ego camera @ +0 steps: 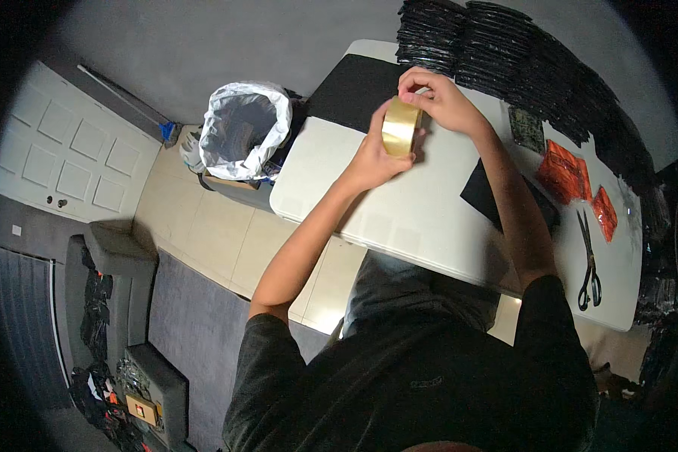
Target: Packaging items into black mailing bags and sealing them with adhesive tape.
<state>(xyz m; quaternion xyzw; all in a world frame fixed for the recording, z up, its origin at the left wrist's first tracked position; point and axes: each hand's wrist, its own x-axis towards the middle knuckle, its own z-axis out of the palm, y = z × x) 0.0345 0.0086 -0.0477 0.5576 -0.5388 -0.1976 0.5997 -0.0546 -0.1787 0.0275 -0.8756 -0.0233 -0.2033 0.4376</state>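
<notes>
A roll of shiny gold-toned packing tape (pixel 400 125) is gripped in my left hand (pixel 373 155), above the white table (pixel 339 169). My right hand (pixel 438 101) is at the roll's upper edge, with thumb and forefinger pinched together; whether they hold the tape's end is too small to tell. Beneath and beyond the hands lies a flat black sheet (pixel 347 90). Another black piece (pixel 483 195) is partly hidden under my right forearm.
Black-handled scissors (pixel 587 265) and orange plastic-wrapped packets (pixel 565 172) lie on the right of the table. Stacked black plastic packages (pixel 497 51) line the far edge. A bin with a white liner (pixel 246 130) stands off the left end. A grey sofa (pixel 130 288) is at lower left.
</notes>
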